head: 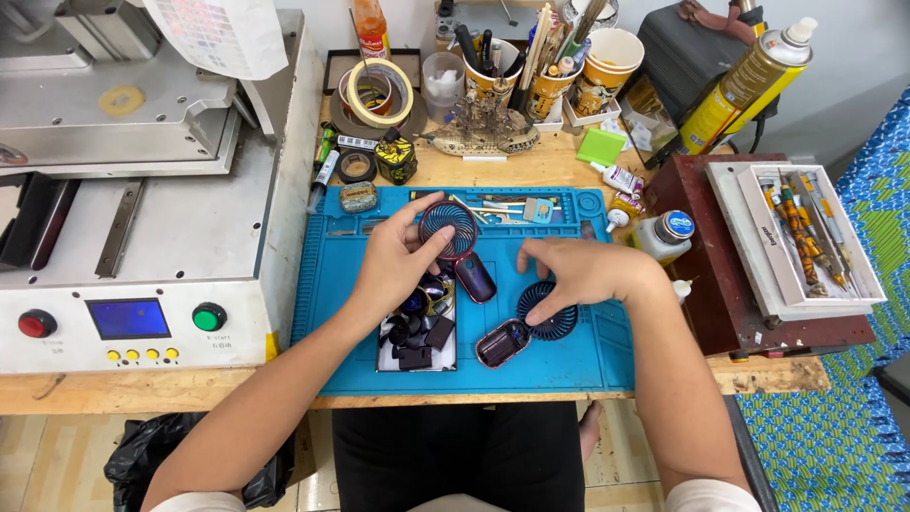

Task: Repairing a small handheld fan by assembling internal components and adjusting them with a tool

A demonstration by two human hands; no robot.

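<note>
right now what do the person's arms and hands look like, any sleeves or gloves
Both hands are bare: no gloves, rings or watch show on the left hand or the right hand. The forearms are uncovered up past the elbows. Short white sleeves show only at the bottom edge of the view, one on each upper arm.

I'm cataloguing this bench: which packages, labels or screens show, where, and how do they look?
Screen: blue rectangle on the grey machine's front, far left.
Spray can: yellow cylinder, white cap, leaning at upper right.
Small bottle: white with blue round cap, right of the blue mat.
Sauce-type bottle: orange, top centre.
</note>
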